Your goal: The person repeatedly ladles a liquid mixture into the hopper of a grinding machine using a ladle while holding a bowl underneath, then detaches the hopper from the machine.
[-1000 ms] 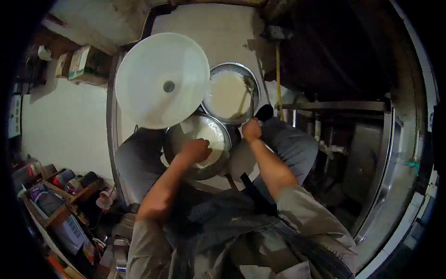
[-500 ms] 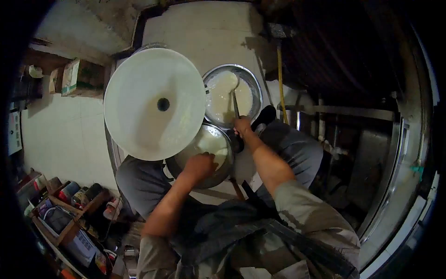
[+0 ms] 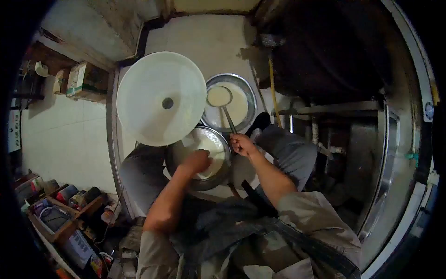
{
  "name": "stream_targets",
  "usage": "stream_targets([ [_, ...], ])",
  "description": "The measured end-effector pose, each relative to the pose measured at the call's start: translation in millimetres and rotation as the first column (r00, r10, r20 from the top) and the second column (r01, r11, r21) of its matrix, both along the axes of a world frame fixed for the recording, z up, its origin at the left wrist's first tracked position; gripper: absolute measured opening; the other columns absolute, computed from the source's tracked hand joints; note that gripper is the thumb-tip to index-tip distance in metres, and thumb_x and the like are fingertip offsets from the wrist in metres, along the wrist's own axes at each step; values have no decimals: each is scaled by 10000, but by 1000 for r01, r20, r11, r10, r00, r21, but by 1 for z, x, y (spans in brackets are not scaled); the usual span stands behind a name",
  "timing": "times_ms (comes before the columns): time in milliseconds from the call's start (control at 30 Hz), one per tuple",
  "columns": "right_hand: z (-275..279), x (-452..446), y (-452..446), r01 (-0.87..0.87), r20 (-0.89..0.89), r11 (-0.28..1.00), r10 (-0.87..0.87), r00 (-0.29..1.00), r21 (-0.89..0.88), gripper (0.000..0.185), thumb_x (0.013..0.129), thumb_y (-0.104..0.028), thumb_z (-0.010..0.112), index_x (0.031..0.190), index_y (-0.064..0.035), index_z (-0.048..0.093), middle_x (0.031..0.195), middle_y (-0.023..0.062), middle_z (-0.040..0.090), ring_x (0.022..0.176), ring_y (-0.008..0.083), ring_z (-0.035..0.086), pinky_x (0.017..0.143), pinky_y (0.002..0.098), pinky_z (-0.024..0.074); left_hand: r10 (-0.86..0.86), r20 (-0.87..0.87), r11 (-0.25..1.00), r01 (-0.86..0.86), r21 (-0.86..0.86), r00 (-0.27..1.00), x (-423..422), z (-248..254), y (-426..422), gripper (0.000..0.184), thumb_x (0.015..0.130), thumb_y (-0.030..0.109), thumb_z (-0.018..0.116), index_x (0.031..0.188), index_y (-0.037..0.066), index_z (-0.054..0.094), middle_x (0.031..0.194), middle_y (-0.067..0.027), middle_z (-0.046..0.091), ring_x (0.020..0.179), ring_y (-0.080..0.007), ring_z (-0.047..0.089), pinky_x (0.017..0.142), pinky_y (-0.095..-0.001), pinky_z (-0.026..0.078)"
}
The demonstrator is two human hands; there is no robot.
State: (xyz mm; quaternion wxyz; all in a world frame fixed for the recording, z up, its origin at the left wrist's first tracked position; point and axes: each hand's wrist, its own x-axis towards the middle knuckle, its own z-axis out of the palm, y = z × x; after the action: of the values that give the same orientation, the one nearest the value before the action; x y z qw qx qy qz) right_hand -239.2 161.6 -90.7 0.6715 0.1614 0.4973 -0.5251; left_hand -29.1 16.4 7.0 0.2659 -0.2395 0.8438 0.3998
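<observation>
My right hand (image 3: 242,144) is closed around the handle of a ladle (image 3: 228,118). The ladle's scoop, full of creamy pale liquid, is over the far metal bowl (image 3: 253,101), which holds more of the same liquid (image 3: 239,106). Nearer to me, a second metal bowl (image 3: 222,176) stands between my knees with something whitish inside. My left hand (image 3: 197,162) reaches into this bowl, fingers curled downward; what they grip, if anything, is hidden. A large white basin (image 3: 151,88) with a dark round spot at its centre stands at the left, overlapping the near bowl's edge.
At the lower left is a wooden crate (image 3: 69,228) with bottles and cans. A cardboard box (image 3: 88,81) sits by the wall at the upper left. A yellow hose (image 3: 272,86) runs down at the right, near pipes (image 3: 330,149) and a metal frame.
The ladle's scoop has risen out of the far bowl's liquid, filled, and moved left; my right hand has come down slightly nearer me. My left hand stays at the near bowl. The camera view has shifted.
</observation>
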Motion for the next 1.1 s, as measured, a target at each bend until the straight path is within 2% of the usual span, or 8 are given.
stream_targets([
  [100,38,0,11,-18,-67,1000,17,998,-18,111,933,-175,547,856,-99,521,621,-53,463,433,39,379,389,211,271,-91,-65,994,87,-61,994,3,-14,-2,361,888,334,519,1025,23,641,1066,-213,639,996,-381,609,872,-471,471],
  [267,87,0,33,-42,-101,996,34,994,-75,128,940,-199,553,879,-89,530,633,-53,452,448,31,363,403,213,262,-78,-39,996,76,-52,996,2,-14,-6,409,879,367,514,1047,19,647,1101,-220,632,1028,-386,599,899,-471,460],
  [400,161,0,40,-79,-147,995,70,987,-61,143,944,-214,554,889,-83,540,635,-55,437,451,30,353,418,218,272,-74,-1,995,74,-61,997,8,-43,-10,432,854,364,527,1043,-2,655,1110,-230,629,1047,-393,594,914,-465,455],
  [567,240,-3,54,-141,-173,984,120,978,-112,175,959,-205,526,909,-38,544,639,-49,440,445,27,347,408,215,268,-21,-33,998,19,-68,999,20,-40,-12,432,833,351,541,1009,-23,663,1094,-242,631,1024,-396,605,900,-462,465],
  [700,307,3,61,-158,-288,985,132,949,-71,198,965,-202,512,928,-11,543,626,-47,429,436,24,347,388,216,266,-46,-83,993,36,-115,996,23,-65,-15,425,823,343,549,977,-33,672,1059,-253,639,999,-400,614,891,-460,471],
  [800,353,6,65,-177,-327,982,144,934,-73,201,943,-218,552,899,-22,547,622,-43,459,433,37,371,386,225,280,-31,-58,991,23,-135,998,24,-37,-11,427,821,343,551,966,-39,675,1056,-258,638,996,-400,616,891,-455,473],
  [900,396,17,64,-169,-330,983,138,934,-68,204,940,-210,555,912,-8,546,621,-36,464,428,37,379,374,224,285,-88,-65,988,79,-133,994,22,-63,-13,431,828,341,549,982,-42,673,1075,-260,632,1003,-395,615,894,-448,475],
  [1100,455,30,63,-240,-394,959,164,904,-152,211,954,-194,516,943,13,557,610,-13,475,392,41,386,328,212,310,-49,-131,988,29,-154,990,24,-58,-10,432,838,336,561,1018,-42,666,1092,-247,634,1027,-388,609,906,-437,471],
])
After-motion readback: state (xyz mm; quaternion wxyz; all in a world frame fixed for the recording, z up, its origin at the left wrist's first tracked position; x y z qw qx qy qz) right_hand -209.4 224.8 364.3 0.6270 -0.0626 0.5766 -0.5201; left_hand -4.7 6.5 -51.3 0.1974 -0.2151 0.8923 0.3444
